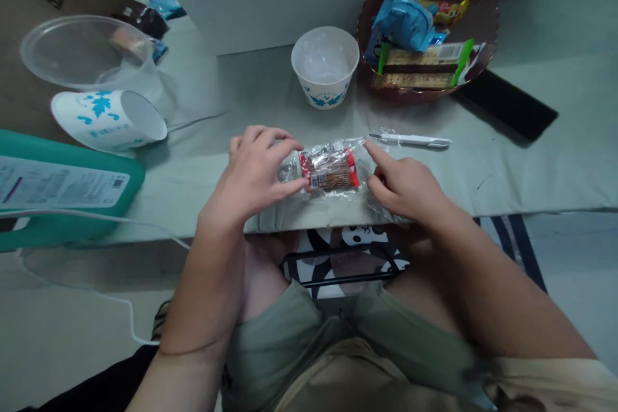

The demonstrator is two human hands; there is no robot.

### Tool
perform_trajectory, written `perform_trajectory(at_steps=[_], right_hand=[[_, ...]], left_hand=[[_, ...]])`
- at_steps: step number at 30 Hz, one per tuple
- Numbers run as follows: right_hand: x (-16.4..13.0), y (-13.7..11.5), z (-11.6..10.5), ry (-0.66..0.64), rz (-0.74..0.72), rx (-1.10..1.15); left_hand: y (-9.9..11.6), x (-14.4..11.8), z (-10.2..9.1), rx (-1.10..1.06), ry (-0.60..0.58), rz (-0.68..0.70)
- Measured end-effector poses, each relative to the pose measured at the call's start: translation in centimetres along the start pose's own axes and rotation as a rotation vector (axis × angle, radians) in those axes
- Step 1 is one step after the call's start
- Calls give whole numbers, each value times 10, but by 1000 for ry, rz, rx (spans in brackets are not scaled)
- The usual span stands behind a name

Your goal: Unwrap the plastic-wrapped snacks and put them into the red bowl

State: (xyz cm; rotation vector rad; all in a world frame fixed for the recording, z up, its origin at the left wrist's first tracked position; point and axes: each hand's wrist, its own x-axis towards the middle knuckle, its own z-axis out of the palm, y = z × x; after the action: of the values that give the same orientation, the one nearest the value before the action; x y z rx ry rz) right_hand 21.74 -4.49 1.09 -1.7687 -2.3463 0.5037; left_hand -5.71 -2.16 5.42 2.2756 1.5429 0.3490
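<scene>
A clear plastic bag point(338, 146) lies flat near the table's front edge. Inside it sits a small snack packet point(331, 170) with red ends and brown contents. My left hand point(258, 167) rests at the bag's left end, thumb and index finger apart and touching it above and below. At the right end is my right hand point(405, 185), its index finger stretched to the bag's upper corner. Its thumb is lower down by the plastic, and the other fingers are curled and partly hidden. A white pen point(415, 141) lies just beyond the right hand.
A white paper cup point(324, 93) with blue leaves stands behind the bag. A similar cup point(103, 119) lies tipped at left, by a clear plastic lid point(36, 55) and green container point(120, 170). A snack bowl point(410, 96) and black phone point(509, 106) are at right.
</scene>
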Motion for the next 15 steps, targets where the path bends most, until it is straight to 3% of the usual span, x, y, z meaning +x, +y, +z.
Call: perform_trajectory(at_steps=[5, 8, 10, 13, 15], right_hand=[[13, -15, 6, 168, -73, 261], [19, -25, 10, 254, -159, 438], [23, -30, 12, 235, -228, 481], [28, -35, 14, 193, -300, 396], [30, -36, 16, 245, -312, 335]], left_hand=[[-15, -5, 0, 36, -243, 67], [-16, -3, -3, -74, -219, 53], [-16, 3, -1, -136, -165, 26], [-18, 10, 7, -142, -172, 29], [-21, 13, 12, -135, -197, 45]])
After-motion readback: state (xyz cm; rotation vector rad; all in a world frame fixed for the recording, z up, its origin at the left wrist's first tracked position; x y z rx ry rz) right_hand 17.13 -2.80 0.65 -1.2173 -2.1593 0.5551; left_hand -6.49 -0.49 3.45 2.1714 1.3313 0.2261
